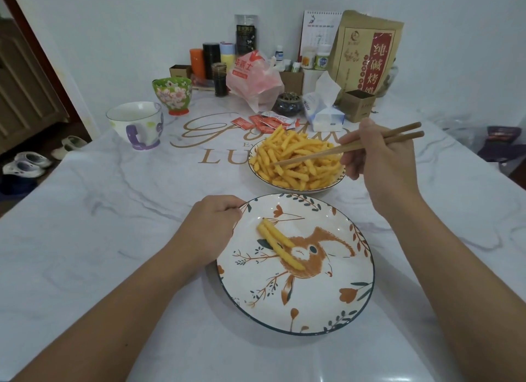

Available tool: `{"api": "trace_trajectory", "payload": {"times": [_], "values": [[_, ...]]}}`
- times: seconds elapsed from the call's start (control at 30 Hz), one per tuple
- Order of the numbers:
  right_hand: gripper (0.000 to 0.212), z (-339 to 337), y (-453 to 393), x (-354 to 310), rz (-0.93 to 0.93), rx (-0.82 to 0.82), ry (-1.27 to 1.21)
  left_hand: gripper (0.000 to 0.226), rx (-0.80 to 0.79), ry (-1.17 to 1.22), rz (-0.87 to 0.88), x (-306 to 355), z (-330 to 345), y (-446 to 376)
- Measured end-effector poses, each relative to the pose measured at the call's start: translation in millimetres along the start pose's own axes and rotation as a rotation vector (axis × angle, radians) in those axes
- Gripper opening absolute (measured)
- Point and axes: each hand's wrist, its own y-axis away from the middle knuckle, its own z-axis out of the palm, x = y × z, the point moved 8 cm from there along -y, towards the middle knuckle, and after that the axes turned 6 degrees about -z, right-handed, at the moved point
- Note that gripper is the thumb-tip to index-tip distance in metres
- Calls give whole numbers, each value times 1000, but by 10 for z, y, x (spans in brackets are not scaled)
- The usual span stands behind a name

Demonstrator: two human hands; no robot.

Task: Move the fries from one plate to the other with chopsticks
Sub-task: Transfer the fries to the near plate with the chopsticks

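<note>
1. Table (85, 211): marble-look top, clutter along the far wall, two plates near the person.
2. Near plate (327, 302): rabbit pattern, holds two moved fries (280, 246) lying side by side, touching, long axes running from far-left to near-right.
3. Far plate (257, 175): piled with fries (296, 159) pointing every way, no common axis. Nearly all the task's fries sit here, so the task looks barely begun.
4. Right hand (378, 157): fingers curled round the chopsticks (341, 148), gripping them past mid-length. Sticks run long axis from upper right down to lower left, tips over the pile's left-middle.
5. Left hand (213, 228): fingers curled, thumb on the near plate's left rim, steadying it.
6. Chopstick tips: close together; cannot tell whether a fry sits between them.
7. Step, my read: reaching into the pile for the next fry. Next move calls for pinching one fry across its length, lifting clear, carrying it to the near plate.
</note>
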Motion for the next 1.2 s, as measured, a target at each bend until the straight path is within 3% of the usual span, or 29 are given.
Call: {"api": "trace_trajectory", "payload": {"times": [0.17, 0.23, 0.33, 0.47, 0.7, 0.77, 0.87, 0.97, 1.07, 1.2], "values": [[43, -283, -52, 197, 217, 206, -214, 38, -8, 9, -17, -1, -3, 18], [43, -384, -73, 257, 299, 207, -344, 38, -10, 18, -33, -10, -7, 28], [49, -404, -49, 287, 360, 11, -415, 39, -16, 30, -64, -28, -6, 40], [55, -375, 65, 213, 301, -257, -202, 39, -18, 36, -63, -26, -8, 44], [53, -234, 124, 89, 168, -354, -113, 38, -21, 51, -65, -33, -9, 32], [53, -290, 79, 83, 163, -274, -134, 38, -25, 50, -59, -33, -8, 22], [54, -473, -3, 87, 152, -8, -286, 37, -19, 53, -59, -39, -11, 15], [52, -630, -23, 20, 34, 190, -326, 37, -7, 61, -62, -54, -14, 4], [51, -681, -10, -120, -118, 231, -223, 37, -6, 59, -53, -42, -19, 1], [50, -565, 22, -250, -232, 140, -127, 38, -1, 58, -54, -34, -17, 15]]}}
